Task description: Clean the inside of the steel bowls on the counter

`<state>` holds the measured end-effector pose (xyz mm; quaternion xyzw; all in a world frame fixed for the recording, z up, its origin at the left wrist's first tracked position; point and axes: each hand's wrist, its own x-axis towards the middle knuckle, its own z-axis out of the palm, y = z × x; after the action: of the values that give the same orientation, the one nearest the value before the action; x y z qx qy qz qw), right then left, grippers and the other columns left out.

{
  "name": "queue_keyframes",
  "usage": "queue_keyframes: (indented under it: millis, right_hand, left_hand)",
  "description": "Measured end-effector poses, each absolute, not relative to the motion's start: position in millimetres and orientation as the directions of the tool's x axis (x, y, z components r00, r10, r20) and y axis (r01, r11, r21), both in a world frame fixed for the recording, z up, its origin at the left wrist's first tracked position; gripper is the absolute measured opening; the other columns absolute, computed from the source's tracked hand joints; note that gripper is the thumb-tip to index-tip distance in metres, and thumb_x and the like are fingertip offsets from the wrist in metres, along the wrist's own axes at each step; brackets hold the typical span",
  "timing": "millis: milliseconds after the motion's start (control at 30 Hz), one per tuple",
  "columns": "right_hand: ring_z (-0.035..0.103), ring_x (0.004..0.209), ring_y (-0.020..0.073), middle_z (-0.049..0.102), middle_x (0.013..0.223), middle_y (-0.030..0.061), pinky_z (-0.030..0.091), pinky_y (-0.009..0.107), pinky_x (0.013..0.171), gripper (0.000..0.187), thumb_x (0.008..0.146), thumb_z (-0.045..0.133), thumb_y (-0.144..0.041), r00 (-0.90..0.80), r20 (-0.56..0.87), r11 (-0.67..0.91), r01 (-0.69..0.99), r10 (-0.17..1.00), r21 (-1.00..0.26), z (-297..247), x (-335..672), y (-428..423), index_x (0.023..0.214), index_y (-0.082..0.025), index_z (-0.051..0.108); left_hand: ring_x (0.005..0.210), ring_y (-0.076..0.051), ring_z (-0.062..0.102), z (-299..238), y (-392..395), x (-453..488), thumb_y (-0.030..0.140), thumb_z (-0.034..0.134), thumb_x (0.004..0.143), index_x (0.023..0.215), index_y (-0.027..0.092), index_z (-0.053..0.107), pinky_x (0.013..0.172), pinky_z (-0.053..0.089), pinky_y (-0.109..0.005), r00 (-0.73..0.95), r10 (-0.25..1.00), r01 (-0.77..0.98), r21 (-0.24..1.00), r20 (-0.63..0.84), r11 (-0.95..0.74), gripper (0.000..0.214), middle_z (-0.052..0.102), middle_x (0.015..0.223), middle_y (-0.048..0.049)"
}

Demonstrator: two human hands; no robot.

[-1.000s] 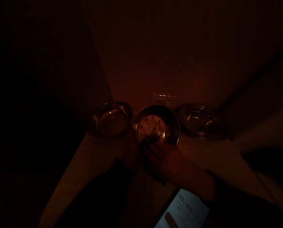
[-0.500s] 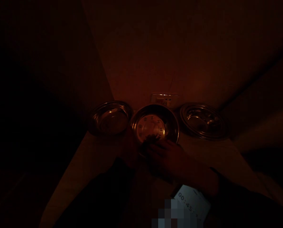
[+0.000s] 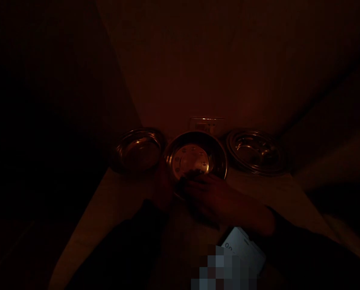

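Note:
In the dim head view a round shiny metal bowl (image 3: 192,155) is tilted toward me, a ring of small marks on its base. My left hand (image 3: 163,185), barely lit, is at its left rim and appears closed on it. Across the near rim reaches my right hand (image 3: 210,193), fingers together, pressing a dark, soft-looking cloth (image 3: 202,217) against the inside of the bowl. Darkness hides most of the cloth and my left fingers.
Another metal bowl (image 3: 140,153) lies left on the wooden table (image 3: 89,213), and stacked metal plates (image 3: 255,153) lie right. Behind is a wall with a socket plate (image 3: 206,125). A lit phone (image 3: 246,249) with digits shows below my right wrist, partly pixelated.
The view has shifted slightly and grown darker. My right hand has moved a little along the near side of the bowl; my left stays at the rim.

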<state>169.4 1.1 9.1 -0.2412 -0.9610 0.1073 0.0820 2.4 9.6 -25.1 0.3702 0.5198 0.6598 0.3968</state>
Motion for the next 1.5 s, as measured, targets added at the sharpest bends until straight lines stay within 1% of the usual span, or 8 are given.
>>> queue_keyframes:
  millis: [133, 267, 500, 700, 933, 1167, 1367, 1500]
  right_hand:
    - [0.056, 0.101, 0.0259, 0.068, 0.108, 0.0104, 0.042, 0.041, 0.089, 0.025, 0.094, 0.048, -0.022, -0.853, 0.027, 0.836, 0.504, 0.521, -0.218, 15, 174, 2, 0.113, -0.015, 0.063]
    - [0.059, 0.093, 0.0256, 0.069, 0.094, 0.0093, 0.042, 0.04, 0.083, 0.019, 0.092, 0.052, -0.024, -0.83, -0.06, 0.814, 0.557, 0.555, -0.168, 23, 184, 4, 0.101, -0.017, 0.067]
    - [0.053, 0.106, 0.0225, 0.065, 0.118, 0.0087, 0.04, 0.038, 0.093, 0.027, 0.097, 0.045, -0.021, -0.891, 0.118, 0.878, 0.396, 0.439, -0.27, 7, 173, 6, 0.12, -0.016, 0.058]
    - [0.058, 0.085, 0.0215, 0.068, 0.091, 0.0059, 0.043, 0.037, 0.08, 0.015, 0.092, 0.052, -0.021, -0.86, -0.024, 0.834, 0.501, 0.51, -0.231, 21, 185, 4, 0.1, -0.018, 0.065]
    - [0.055, 0.106, 0.0212, 0.067, 0.11, 0.0087, 0.041, 0.036, 0.09, 0.025, 0.095, 0.047, -0.017, -0.894, 0.09, 0.869, 0.397, 0.439, -0.296, 10, 175, 8, 0.117, -0.017, 0.06]
    - [0.059, 0.083, 0.021, 0.068, 0.087, 0.0051, 0.044, 0.035, 0.076, 0.014, 0.091, 0.054, -0.022, -0.866, -0.033, 0.84, 0.492, 0.499, -0.229, 21, 187, 2, 0.096, -0.019, 0.066]
    - [0.055, 0.103, 0.0205, 0.067, 0.109, 0.0068, 0.042, 0.036, 0.089, 0.023, 0.094, 0.049, -0.016, -0.901, 0.097, 0.875, 0.379, 0.424, -0.301, 10, 177, 6, 0.113, -0.018, 0.062]
    - [0.058, 0.099, 0.0213, 0.069, 0.106, 0.0056, 0.042, 0.036, 0.086, 0.022, 0.091, 0.052, -0.016, -0.892, 0.032, 0.859, 0.424, 0.451, -0.286, 17, 180, 4, 0.109, -0.019, 0.065]
  left_hand:
    - [0.099, -0.02, 0.066, -25, 11, 2, 0.038, 0.038, 0.095, 0.099, 0.02, 0.067, 0.1, 0.047, -0.036, -0.434, 0.898, -0.104, 0.987, 0.068, -0.125, 0.034, 0.073, 0.098, -0.0033]
    - [0.11, -0.021, 0.062, -28, 10, 1, 0.049, 0.037, 0.094, 0.106, 0.021, 0.066, 0.104, 0.045, -0.037, -0.378, 0.919, -0.107, 0.981, 0.112, -0.164, 0.042, 0.072, 0.107, -0.0028]
    - [0.104, -0.022, 0.066, -18, 11, 8, 0.036, 0.031, 0.097, 0.097, 0.022, 0.068, 0.1, 0.048, -0.039, -0.391, 0.92, -0.202, 0.977, -0.016, -0.069, 0.039, 0.074, 0.102, -0.0031]
    - [0.106, -0.022, 0.065, -27, 10, 3, 0.048, 0.035, 0.094, 0.094, 0.022, 0.069, 0.099, 0.049, -0.038, -0.367, 0.929, -0.166, 0.98, 0.045, -0.113, 0.043, 0.074, 0.104, -0.0027]
    - [0.106, -0.024, 0.066, -26, 12, 4, 0.05, 0.035, 0.094, 0.097, 0.022, 0.069, 0.098, 0.05, -0.041, -0.338, 0.941, -0.163, 0.984, 0.005, -0.064, 0.044, 0.074, 0.103, -0.0043]
    - [0.112, -0.023, 0.063, -28, 8, 2, 0.052, 0.032, 0.094, 0.104, 0.024, 0.068, 0.103, 0.047, -0.04, -0.297, 0.954, -0.169, 0.982, 0.029, -0.082, 0.047, 0.072, 0.112, -0.0032]
    - [0.109, -0.024, 0.065, -30, 14, 5, 0.049, 0.036, 0.093, 0.095, 0.022, 0.069, 0.1, 0.049, -0.04, -0.348, 0.938, -0.222, 0.972, -0.011, -0.071, 0.043, 0.073, 0.106, -0.0041]
    - [0.1, -0.025, 0.068, -27, 11, 5, 0.054, 0.039, 0.09, 0.092, 0.02, 0.069, 0.092, 0.053, -0.041, -0.335, 0.942, -0.235, 0.969, -0.004, -0.079, 0.046, 0.074, 0.098, -0.0058]
